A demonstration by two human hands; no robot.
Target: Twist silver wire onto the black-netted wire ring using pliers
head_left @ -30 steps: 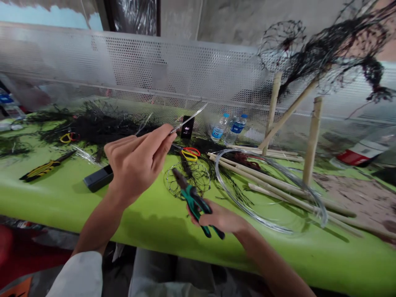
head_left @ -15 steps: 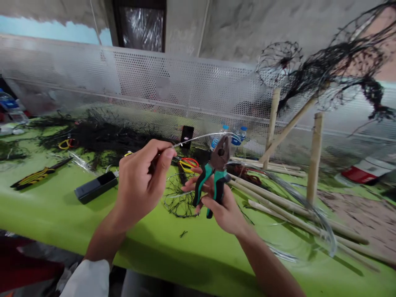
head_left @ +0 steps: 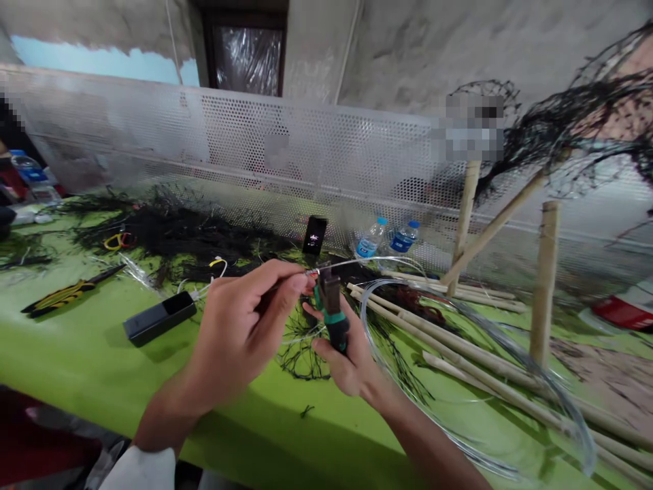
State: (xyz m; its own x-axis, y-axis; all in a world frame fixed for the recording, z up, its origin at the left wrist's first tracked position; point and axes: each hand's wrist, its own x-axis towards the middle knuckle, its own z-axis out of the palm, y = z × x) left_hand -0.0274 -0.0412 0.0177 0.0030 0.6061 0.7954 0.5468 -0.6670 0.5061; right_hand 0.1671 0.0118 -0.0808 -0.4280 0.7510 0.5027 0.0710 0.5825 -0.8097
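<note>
My left hand (head_left: pixel 255 320) pinches a thin silvery wire (head_left: pixel 372 260), which runs out to the right in an arc. Wrapped round the green and black handles of a pair of pliers (head_left: pixel 330 299) is my right hand (head_left: pixel 347 357). The jaws of the pliers are at the wire, just right of my left fingertips; whether they grip it I cannot tell. Below the hands, a round black wiry mesh (head_left: pixel 306 359) lies on the green table (head_left: pixel 245 435). A large coil of clear wire (head_left: pixel 375 340) passes to the right of my right hand.
Wooden poles (head_left: pixel 459 354) lie on the right, near upright posts (head_left: pixel 545 286). Yellow and black pliers (head_left: pixel 71 291) and a dark power bank (head_left: pixel 159 318) lie left. A phone (head_left: pixel 315 235), water bottles (head_left: pixel 371 238) and a black tangled heap (head_left: pixel 173 235) stand or lie behind.
The pliers have turned and moved left, so their jaws are now at the wire beside my left fingers. My left hand still pinches the wire. The view has shifted slightly.
</note>
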